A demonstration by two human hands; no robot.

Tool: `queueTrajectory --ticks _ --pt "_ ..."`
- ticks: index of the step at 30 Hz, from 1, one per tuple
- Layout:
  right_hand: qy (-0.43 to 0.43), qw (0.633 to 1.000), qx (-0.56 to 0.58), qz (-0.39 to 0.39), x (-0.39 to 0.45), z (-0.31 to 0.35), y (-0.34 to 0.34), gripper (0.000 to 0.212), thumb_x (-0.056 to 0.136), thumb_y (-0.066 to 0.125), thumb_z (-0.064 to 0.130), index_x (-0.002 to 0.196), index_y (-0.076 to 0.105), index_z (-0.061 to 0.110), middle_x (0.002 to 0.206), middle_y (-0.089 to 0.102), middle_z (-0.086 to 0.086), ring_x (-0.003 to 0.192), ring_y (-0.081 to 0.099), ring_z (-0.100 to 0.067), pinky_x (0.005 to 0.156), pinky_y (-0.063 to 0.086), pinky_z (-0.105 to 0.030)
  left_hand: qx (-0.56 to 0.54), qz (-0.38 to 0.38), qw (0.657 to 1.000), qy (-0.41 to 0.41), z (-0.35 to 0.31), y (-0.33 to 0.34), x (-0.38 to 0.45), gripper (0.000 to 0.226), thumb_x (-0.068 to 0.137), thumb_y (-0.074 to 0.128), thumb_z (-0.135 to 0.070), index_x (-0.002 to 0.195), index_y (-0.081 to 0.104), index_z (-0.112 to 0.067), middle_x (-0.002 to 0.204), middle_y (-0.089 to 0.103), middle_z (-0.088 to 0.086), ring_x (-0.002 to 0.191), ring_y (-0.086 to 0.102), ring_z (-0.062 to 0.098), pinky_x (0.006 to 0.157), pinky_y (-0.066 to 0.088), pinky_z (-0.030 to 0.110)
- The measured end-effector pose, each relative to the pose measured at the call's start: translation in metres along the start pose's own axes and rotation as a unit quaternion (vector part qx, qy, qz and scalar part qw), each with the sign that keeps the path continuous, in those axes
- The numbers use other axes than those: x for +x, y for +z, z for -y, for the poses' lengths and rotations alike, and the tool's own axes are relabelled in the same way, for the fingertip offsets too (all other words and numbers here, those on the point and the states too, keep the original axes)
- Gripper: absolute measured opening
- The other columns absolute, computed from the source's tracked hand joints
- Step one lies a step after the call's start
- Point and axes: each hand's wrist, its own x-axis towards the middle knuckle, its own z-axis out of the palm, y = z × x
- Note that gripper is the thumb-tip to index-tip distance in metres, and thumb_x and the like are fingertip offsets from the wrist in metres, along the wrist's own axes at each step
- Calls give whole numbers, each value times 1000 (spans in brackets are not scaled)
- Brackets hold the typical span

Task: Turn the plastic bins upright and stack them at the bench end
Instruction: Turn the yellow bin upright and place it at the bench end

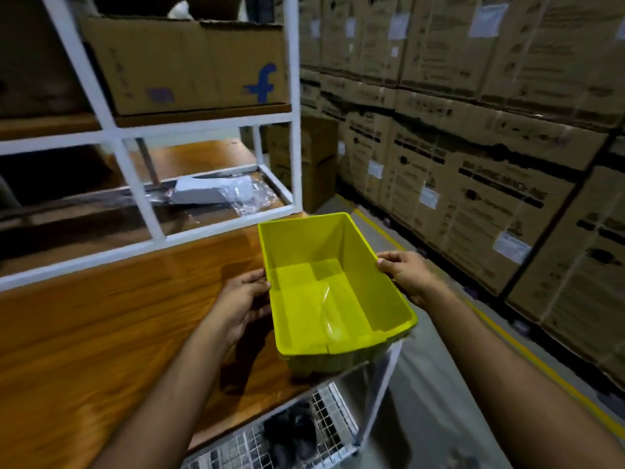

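A yellow-green plastic bin (324, 286) stands upright, open side up and empty, at the right-hand corner of the wooden bench (101, 326). My left hand (243, 299) grips its left long wall near the rim. My right hand (404, 270) holds the right rim, thumb over the edge. Whether the bin rests fully on the bench or hovers just above it I cannot tell. No other bin is in view.
A white metal shelf frame (142, 198) stands on the bench behind the bin, holding a cardboard box (189, 66) and a plastic-wrapped grey item (209, 192). A wire basket (287, 434) hangs under the bench end. Stacked cartons (490, 147) line the aisle on the right.
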Motion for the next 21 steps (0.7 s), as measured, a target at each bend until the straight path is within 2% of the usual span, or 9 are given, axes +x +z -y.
queueTrajectory --ticks 2,4,5,7,9,12,16,19,21 --pt "-15 999 -33 15 18 3 -2 21 99 53 8 110 67 -2 87 67 -22 72 58 -33 61 47 -37 -1 -23 1000 3 -1 6 4 32 92 50 3 116 63 -12 84 71 -1 62 69 4 49 53 22" --pt "-31 997 -70 25 35 3 -4 25 100 54 15 116 67 2 102 69 -30 83 63 -50 72 54 -56 -3 -41 999 4 0 12 8 35 92 50 3 123 59 -10 90 69 3 63 69 6 48 53 22" --pt "-40 994 -95 28 43 3 -6 25 99 54 19 115 69 7 107 70 -27 90 65 -49 77 56 -59 -7 -48 999 3 0 16 9 36 92 50 3 124 58 -9 91 69 3 63 69 7 48 53 22" --pt "-57 989 -136 30 56 1 -11 26 99 54 25 116 70 14 108 73 -16 90 69 -32 75 58 -48 -13 -59 998 5 2 25 10 36 92 49 4 125 56 -10 90 67 3 61 69 7 48 54 22" --pt "-71 984 -160 33 62 3 -15 29 99 54 27 119 70 15 106 74 -10 82 67 -23 67 57 -40 -17 -67 998 7 4 31 10 35 93 49 4 124 56 -11 90 66 4 64 68 9 48 55 23" --pt "-80 979 -181 41 63 1 -25 30 100 52 28 120 69 14 95 72 -7 58 53 -13 49 39 -25 -19 -83 996 9 7 41 11 35 93 49 4 124 55 -12 91 66 3 72 64 12 48 54 20" --pt "-98 976 -190 41 60 -1 -32 28 100 51 28 117 69 14 85 70 -7 53 51 -15 46 38 -26 1 -95 995 16 9 51 9 31 93 49 2 118 57 -14 88 66 0 74 62 12 48 52 18" --pt "-110 974 -196 36 59 -2 -35 30 100 51 25 119 68 10 69 58 6 52 47 -10 48 35 -24 12 -99 995 17 13 53 8 32 93 49 2 119 58 -14 90 66 1 77 62 13 50 54 20" --pt "-118 973 -197 35 58 -4 -37 31 101 51 24 121 67 8 67 56 8 51 47 -10 48 35 -24 18 -102 994 18 14 54 6 32 93 50 1 119 58 -15 90 66 0 77 63 13 52 54 20"
